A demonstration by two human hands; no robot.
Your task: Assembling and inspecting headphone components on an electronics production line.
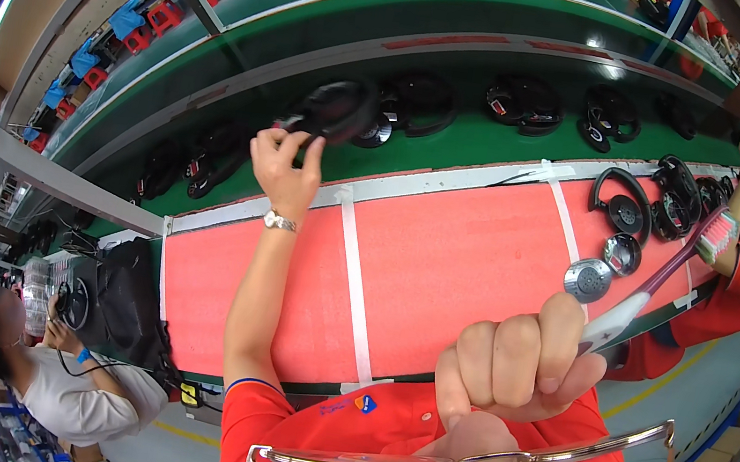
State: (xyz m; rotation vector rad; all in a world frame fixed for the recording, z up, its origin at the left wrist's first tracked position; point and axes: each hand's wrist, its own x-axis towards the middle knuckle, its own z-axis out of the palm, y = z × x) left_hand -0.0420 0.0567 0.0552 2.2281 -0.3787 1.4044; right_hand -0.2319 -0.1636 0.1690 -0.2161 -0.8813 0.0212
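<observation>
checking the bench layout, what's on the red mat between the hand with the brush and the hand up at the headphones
In the head view, only bare red mat and a white tape strip lie between the right hand and left hand.

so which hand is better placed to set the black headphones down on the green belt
Left. The left hand already grips the black round-cupped headphones right over the green conveyor belt. The right hand is back near the body, fist closed on a white-handled brush.
</observation>
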